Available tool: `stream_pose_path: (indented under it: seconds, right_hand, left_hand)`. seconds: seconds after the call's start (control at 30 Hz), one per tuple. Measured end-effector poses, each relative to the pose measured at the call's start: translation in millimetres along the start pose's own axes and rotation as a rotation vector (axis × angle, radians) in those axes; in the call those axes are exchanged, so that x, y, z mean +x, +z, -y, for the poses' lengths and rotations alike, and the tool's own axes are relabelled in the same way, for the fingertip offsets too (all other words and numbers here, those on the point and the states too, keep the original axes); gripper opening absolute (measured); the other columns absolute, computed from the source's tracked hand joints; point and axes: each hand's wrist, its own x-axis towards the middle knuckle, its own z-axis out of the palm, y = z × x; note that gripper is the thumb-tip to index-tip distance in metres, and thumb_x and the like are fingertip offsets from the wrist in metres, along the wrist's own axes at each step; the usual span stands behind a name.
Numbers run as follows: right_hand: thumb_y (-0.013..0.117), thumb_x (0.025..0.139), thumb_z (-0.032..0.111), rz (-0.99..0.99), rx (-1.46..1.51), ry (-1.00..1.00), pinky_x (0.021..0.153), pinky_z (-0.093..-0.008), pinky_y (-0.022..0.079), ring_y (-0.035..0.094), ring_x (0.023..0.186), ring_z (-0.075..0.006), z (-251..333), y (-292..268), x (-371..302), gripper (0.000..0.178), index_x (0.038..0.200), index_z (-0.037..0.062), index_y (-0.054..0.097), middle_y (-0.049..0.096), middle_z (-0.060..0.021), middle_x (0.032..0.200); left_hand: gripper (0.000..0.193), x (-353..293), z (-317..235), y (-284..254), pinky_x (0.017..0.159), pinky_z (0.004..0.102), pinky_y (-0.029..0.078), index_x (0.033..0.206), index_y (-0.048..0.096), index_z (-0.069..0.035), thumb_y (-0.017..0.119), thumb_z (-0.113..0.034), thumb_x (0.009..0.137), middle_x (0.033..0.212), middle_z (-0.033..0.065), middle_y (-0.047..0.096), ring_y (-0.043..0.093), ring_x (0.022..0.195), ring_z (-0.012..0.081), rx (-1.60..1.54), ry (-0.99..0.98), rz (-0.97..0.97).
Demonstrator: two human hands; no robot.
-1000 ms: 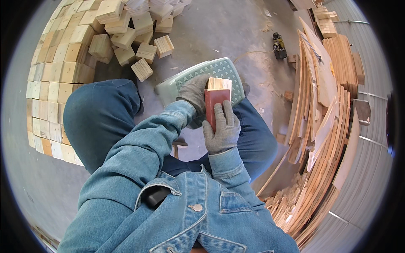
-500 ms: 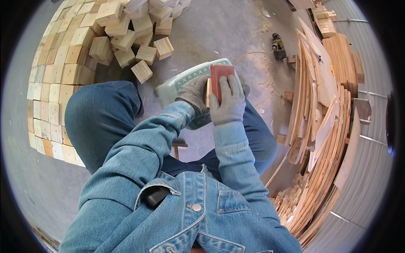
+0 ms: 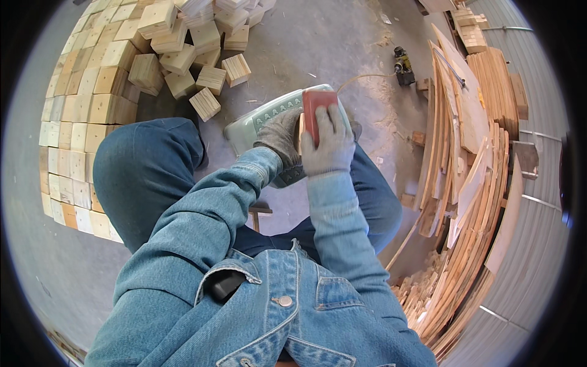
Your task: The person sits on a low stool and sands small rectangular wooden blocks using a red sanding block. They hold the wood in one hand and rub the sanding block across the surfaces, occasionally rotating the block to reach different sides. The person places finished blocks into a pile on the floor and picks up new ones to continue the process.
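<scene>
Both my hands wear grey knit gloves and meet above an upturned pale green plastic basket (image 3: 239,126) between my knees. My left hand (image 3: 279,138) is closed round a wooden block (image 3: 301,131); only a narrow pale edge of it shows, and the rest is hidden by my hands. On its right side lies a flat reddish-brown block (image 3: 311,111), which looks like a sanding block. My right hand (image 3: 329,142) grips this from the right, fingers stretched along its face, pressing it against the wood.
Stacked wooden blocks (image 3: 76,108) form a wall at the left, with a loose heap (image 3: 179,59) beside it. A yellow and black power tool (image 3: 402,66) lies on the dusty floor at the far right. Planks and plywood offcuts (image 3: 471,177) are piled along the right.
My right hand and the reddish-brown block have shifted slightly up and left along the wood. The left hand stays nearly in place.
</scene>
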Motion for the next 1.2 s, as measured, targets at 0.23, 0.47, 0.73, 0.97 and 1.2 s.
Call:
stream_pose_path:
  seconds: [0.23, 0.47, 0.73, 0.97, 1.2]
  right_hand:
    - [0.077, 0.087, 0.038, -0.06, -0.059, -0.067, 0.109, -0.056, 0.049, 0.062, 0.13, -0.0425, -15.6, 8.0, 13.4, 0.071, 0.149, 0.0086, 0.062, 0.055, -0.0206, 0.158]
    - [0.082, 0.082, 0.029, 0.013, 0.05, -0.002, 0.108, -0.0546, 0.049, 0.061, 0.126, -0.0423, -3.6, -31.6, -89.4, 0.069, 0.146, 0.0082, 0.066, 0.055, -0.0207, 0.158]
    - [0.082, 0.08, 0.027, -0.011, 0.064, -0.023, 0.108, -0.0545, 0.05, 0.061, 0.127, -0.0432, -10.0, -20.6, -62.5, 0.067, 0.143, 0.0083, 0.068, 0.056, -0.021, 0.157]
    - [0.081, 0.084, 0.031, -0.017, 0.012, 0.116, 0.11, -0.0543, 0.05, 0.061, 0.129, -0.0439, -26.1, 3.9, 17.4, 0.065, 0.144, 0.0105, 0.068, 0.057, -0.0198, 0.156]
    - [0.083, 0.082, 0.028, -0.021, 0.051, 0.008, 0.109, -0.0545, 0.05, 0.061, 0.128, -0.0437, -18.8, -12.4, -44.3, 0.069, 0.147, 0.0096, 0.065, 0.055, -0.0206, 0.157]
  left_hand:
    - [0.084, -2.7, -13.1, -8.3, 0.119, 0.0461, 0.047, 0.143, 0.058, -0.017, 0.091, -0.038, 0.069, 0.14, 0.0174, 0.064, 0.06, 0.134, 0.0392, 0.057, -0.072, 0.016]
    - [0.083, -1.7, 0.0, -0.3, 0.119, 0.0463, 0.047, 0.143, 0.057, -0.016, 0.09, -0.038, 0.07, 0.141, 0.0181, 0.063, 0.06, 0.135, 0.0386, 0.032, -0.038, 0.017]
    - [0.08, -1.1, -1.3, -0.5, 0.117, 0.0464, 0.048, 0.14, 0.058, -0.016, 0.09, -0.039, 0.07, 0.137, 0.0177, 0.065, 0.061, 0.132, 0.0388, 0.04, -0.053, 0.02]
    - [0.088, -3.9, -11.5, -2.3, 0.116, 0.0454, 0.049, 0.14, 0.058, -0.016, 0.094, -0.037, 0.063, 0.136, 0.0169, 0.066, 0.062, 0.131, 0.0382, 0.049, -0.024, -0.012]
    - [0.088, 0.3, 1.9, 0.0, 0.117, 0.0455, 0.048, 0.142, 0.057, -0.016, 0.093, -0.039, 0.065, 0.138, 0.0171, 0.065, 0.061, 0.132, 0.0384, 0.004, -0.054, 0.05]
